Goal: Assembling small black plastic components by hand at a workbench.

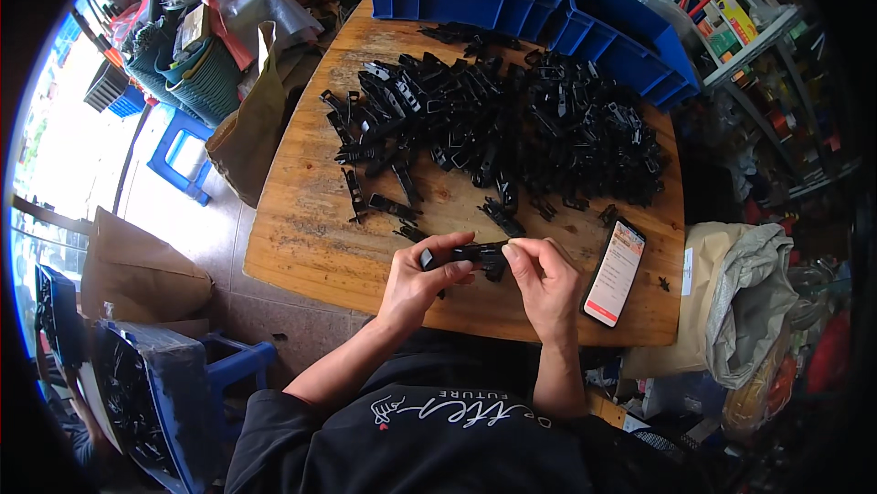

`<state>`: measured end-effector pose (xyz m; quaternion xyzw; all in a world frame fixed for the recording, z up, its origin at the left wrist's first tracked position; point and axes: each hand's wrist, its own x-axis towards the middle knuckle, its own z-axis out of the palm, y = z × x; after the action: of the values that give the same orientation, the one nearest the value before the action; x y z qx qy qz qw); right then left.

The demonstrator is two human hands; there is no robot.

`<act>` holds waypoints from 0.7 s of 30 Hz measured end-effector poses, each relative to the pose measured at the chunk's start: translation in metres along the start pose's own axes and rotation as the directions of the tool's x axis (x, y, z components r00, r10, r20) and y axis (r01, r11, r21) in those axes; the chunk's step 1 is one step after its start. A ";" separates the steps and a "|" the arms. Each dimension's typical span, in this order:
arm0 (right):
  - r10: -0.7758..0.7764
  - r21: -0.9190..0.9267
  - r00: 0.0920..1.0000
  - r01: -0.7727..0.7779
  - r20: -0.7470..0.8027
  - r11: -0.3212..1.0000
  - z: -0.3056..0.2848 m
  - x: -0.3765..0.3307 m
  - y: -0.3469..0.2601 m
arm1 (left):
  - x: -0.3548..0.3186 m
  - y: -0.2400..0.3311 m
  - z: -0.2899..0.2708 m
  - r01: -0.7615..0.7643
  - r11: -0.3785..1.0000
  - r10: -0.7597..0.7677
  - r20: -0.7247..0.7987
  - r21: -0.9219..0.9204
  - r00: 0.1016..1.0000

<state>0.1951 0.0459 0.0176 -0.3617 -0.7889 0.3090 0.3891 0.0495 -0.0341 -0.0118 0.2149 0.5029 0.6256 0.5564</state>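
Observation:
A small black plastic part (477,253) is held level between my two hands, just over the table's near edge. My left hand (422,276) grips its left end with thumb and fingers. At the other end, my right hand (546,282) pinches it between thumb and fingertips, which cover that end. Beyond my hands spreads a large heap of similar black plastic parts (475,124), dark and tangled, with a few loose pieces (393,208) at its near left. What kind of parts these are, I cannot tell.
A phone (614,273) with a lit screen lies right of my hands on the wooden table (301,229). Two blue bins (461,2) line the far edge. Paper sacks (146,265) and a blue stool (181,154) stand left; another sack (717,275) stands right.

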 end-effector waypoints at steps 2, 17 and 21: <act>0.000 -0.021 1.000 0.000 -0.013 1.000 0.001 -0.001 -0.001 | -0.001 0.006 0.004 0.018 1.000 -0.018 0.026 0.006 1.000; 0.043 0.017 0.998 -0.042 -0.038 0.999 0.007 -0.007 0.003 | -0.002 -0.004 0.011 -0.055 0.997 0.055 -0.012 0.063 0.998; 0.162 -0.014 0.987 -0.162 0.008 0.987 0.006 -0.006 -0.005 | 0.002 -0.004 0.006 -0.006 1.000 0.006 0.009 -0.001 1.000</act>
<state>0.1907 0.0368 0.0163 -0.4259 -0.7606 0.3361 0.3565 0.0558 -0.0304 -0.0133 0.2191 0.4996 0.6265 0.5567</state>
